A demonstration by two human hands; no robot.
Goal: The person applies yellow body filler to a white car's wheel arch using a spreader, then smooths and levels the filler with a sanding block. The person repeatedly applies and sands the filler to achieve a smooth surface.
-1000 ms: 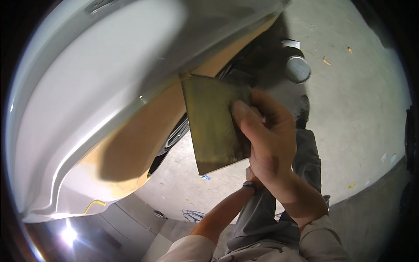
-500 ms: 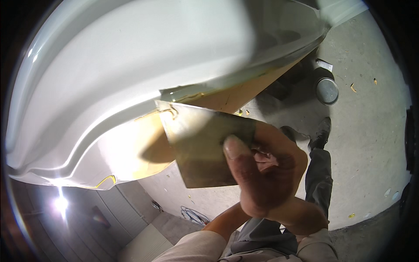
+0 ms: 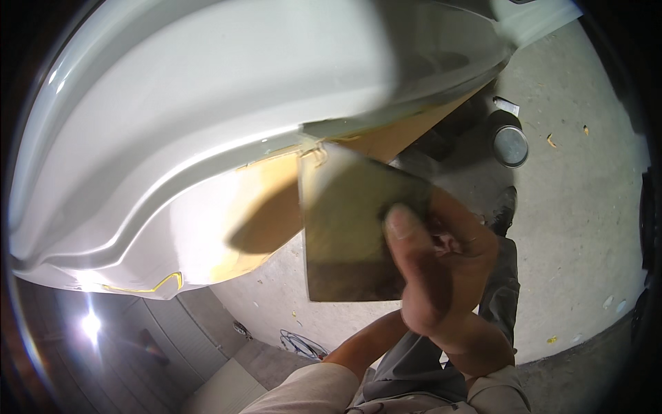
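Observation:
My right hand (image 3: pixel 441 269) pinches a thin, flat, squarish filler spreader (image 3: pixel 352 234) between thumb and fingers. A beige smear of paste (image 3: pixel 314 154) sits at its upper left corner. That corner lies at the edge of a large white curved body panel (image 3: pixel 227 90), beside a tan filled patch (image 3: pixel 272 181); whether they touch I cannot tell. The spreader and hand cast a dark shadow onto the patch. My left forearm (image 3: pixel 365 341) rises from the lower edge and passes behind my right hand, which hides my left hand.
A round tin lid or can (image 3: pixel 510 146) and a small white tube-like item (image 3: pixel 506 105) are on the concrete floor at right. A coiled cable (image 3: pixel 300 343) lies at lower left. A bright lamp (image 3: pixel 90 324) shines there. Yellow lines (image 3: pixel 165 283) mark the panel's lower edge.
My right hand and the spreader have moved right along the panel edge, and the spreader's corner is slightly higher. More of the tan patch shows to its left.

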